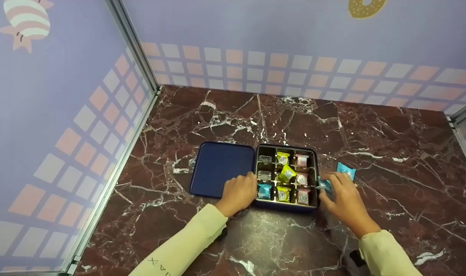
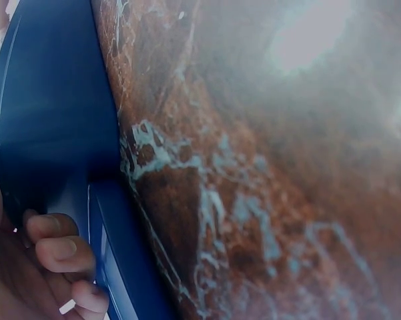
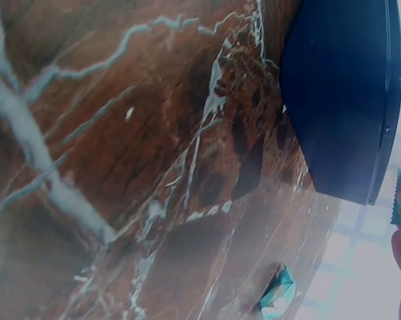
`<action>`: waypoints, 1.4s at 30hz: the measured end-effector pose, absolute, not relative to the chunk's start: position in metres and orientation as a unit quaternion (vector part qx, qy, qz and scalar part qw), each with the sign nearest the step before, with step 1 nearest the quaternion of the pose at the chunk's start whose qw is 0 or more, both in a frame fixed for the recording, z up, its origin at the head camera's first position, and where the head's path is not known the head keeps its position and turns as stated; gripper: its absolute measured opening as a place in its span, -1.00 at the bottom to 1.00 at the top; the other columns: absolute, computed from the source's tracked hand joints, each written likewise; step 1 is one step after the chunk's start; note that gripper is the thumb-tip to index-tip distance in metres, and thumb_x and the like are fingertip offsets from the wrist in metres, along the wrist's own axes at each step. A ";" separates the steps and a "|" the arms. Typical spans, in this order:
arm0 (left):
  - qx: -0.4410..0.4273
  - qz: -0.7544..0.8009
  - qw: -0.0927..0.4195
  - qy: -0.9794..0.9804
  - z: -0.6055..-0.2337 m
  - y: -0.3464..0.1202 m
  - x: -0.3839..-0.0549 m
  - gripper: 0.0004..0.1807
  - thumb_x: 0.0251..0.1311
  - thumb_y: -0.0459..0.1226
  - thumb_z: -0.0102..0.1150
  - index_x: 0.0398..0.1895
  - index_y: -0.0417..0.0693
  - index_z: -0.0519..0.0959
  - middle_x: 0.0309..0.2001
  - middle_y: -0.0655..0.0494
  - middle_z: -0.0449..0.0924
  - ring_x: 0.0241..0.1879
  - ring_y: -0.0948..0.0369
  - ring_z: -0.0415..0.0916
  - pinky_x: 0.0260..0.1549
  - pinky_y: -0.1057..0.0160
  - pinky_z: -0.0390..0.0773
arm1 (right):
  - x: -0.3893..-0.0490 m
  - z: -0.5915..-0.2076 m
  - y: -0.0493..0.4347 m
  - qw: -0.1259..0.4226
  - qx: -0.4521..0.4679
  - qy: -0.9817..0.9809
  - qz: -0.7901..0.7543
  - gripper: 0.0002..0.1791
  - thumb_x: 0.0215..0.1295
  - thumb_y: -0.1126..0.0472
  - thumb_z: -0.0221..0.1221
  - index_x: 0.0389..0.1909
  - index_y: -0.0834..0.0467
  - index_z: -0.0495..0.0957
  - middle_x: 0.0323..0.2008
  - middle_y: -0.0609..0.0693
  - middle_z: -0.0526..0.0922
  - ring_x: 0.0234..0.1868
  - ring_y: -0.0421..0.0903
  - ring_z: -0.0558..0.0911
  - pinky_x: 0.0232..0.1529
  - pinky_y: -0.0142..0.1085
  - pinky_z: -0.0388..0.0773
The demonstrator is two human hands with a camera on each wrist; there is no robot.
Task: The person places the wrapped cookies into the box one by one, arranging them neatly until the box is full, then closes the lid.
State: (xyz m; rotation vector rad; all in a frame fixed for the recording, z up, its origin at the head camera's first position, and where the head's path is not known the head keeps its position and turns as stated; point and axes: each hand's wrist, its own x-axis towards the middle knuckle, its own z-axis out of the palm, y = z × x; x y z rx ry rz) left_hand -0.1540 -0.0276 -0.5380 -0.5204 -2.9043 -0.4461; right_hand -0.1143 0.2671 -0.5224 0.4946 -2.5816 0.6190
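A dark blue box divided into several compartments holds wrapped candies. Its middle column has yellow-green candies, its right column pink candies, and a blue candy sits in the near left compartment. Bare clear plastic shows in the other two left compartments. My left hand grips the box's left edge with curled fingers, above the lid. Just beyond the right wall, my right hand pinches a blue-wrapped candy, partly hidden by the fingers. Another blue candy lies on the table behind that hand.
The flat blue lid lies against the box's left side. All this stands on a dark red marble-patterned table with white veins. Printed lilac panels enclose the back and sides, joined by a metal corner post.
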 end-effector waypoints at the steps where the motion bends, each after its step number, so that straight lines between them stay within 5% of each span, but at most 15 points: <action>1: -0.173 -0.149 0.081 -0.970 -0.538 -0.028 -0.154 -0.59 0.46 -0.15 -0.21 -0.62 -0.01 0.34 -0.71 -0.02 0.52 -0.71 0.00 0.52 -0.79 0.06 0.38 | -0.115 -0.522 0.266 0.218 0.179 -0.933 0.223 -0.64 -0.08 0.38 0.30 -0.17 0.19 0.55 -0.17 0.12 0.57 -0.15 0.05 0.50 -0.14 -0.09 0.43; 19: -0.161 -0.147 0.050 -0.975 -0.537 -0.025 -0.154 -0.59 0.47 -0.14 -0.26 -0.57 -0.03 0.38 -0.67 -0.01 0.55 -0.68 0.02 0.52 -0.76 0.10 0.39 | -0.130 -0.520 0.245 0.239 0.233 -0.915 0.227 -0.62 -0.10 0.42 0.35 -0.18 0.18 0.55 -0.21 0.05 0.61 -0.21 -0.06 0.52 -0.22 -0.22 0.48; 42: -0.156 -0.156 0.038 -0.975 -0.538 -0.027 -0.154 -0.58 0.49 -0.13 -0.31 -0.55 -0.04 0.40 -0.63 -0.02 0.59 -0.64 0.00 0.56 -0.72 0.09 0.41 | -0.151 -0.513 0.200 0.209 0.273 -0.908 0.238 -0.63 -0.09 0.38 0.39 -0.19 0.17 0.55 -0.21 0.06 0.62 -0.19 0.01 0.56 -0.09 -0.11 0.54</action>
